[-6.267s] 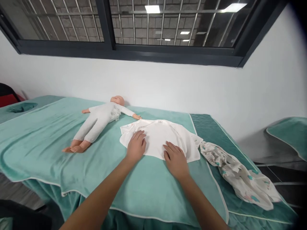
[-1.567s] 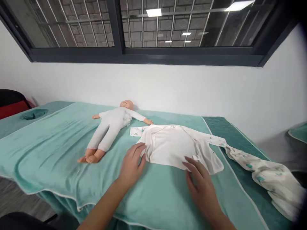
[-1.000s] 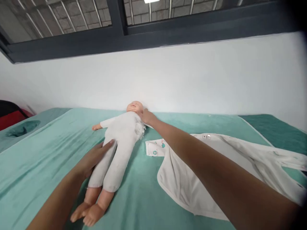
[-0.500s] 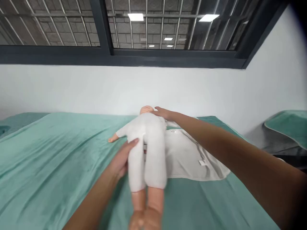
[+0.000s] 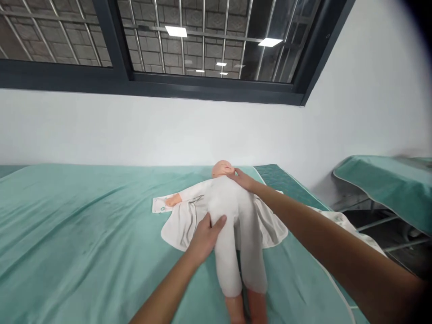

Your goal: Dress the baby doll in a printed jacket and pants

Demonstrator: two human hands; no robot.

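Observation:
A baby doll in a white long-sleeved suit lies face up, its bare head toward the wall and its lower legs toward me. Under its upper body a white garment is spread, showing on both sides. My left hand grips the doll at the hip, thumb on top and the other fingers partly hidden beneath. My right hand is at the doll's neck and shoulder, with its fingers partly hidden there. The doll's arm on the left stretches out over one sleeve of the garment.
A green sheet with wrinkles covers the table. White printed cloth lies at the right edge, partly behind my forearm. Beyond a gap stands another green-covered surface. A white wall and a dark-framed window rise behind.
Both hands have moved the doll to the right, onto the white garment that lay beside it. The camera view has shifted and tilted. My hands stay at its hip and neck.

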